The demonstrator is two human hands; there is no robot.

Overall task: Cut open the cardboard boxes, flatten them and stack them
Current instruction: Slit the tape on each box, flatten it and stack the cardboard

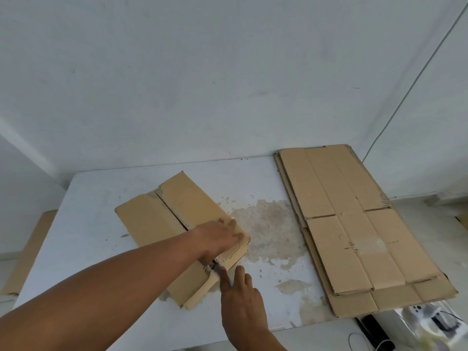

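White painted wall across the whole upper half, scuffed in places, with a thin cable slanting down its right side. Below it a white tabletop, speckled and worn, with a wide brownish patch of peeled coating right of centre and smaller flakes of the same nearer the front edge.

On the right part of the tabletop, a stack of flattened boxes: plain brown sheets, creased into panels, laid one on another with edges slightly offset, the near corner overhanging the tabletop's front edge.

At the middle of the tabletop, lying diagonally, a brown cardboard box, low and partly collapsed, with a dark open slit along its top seam and clear tape, wrinkled and shiny, at the near right end.

Left hand laid flat on the box's top near that end, fingers straight, pressing down. Right hand just in front of the box, gripping a small cutter, forefinger stretched along it, blade tip at the taped edge.

Beyond the tabletop's left edge, a lower-lying sheet of cardboard. At the lower right corner, a clear plastic bag with contents too blurred to name.
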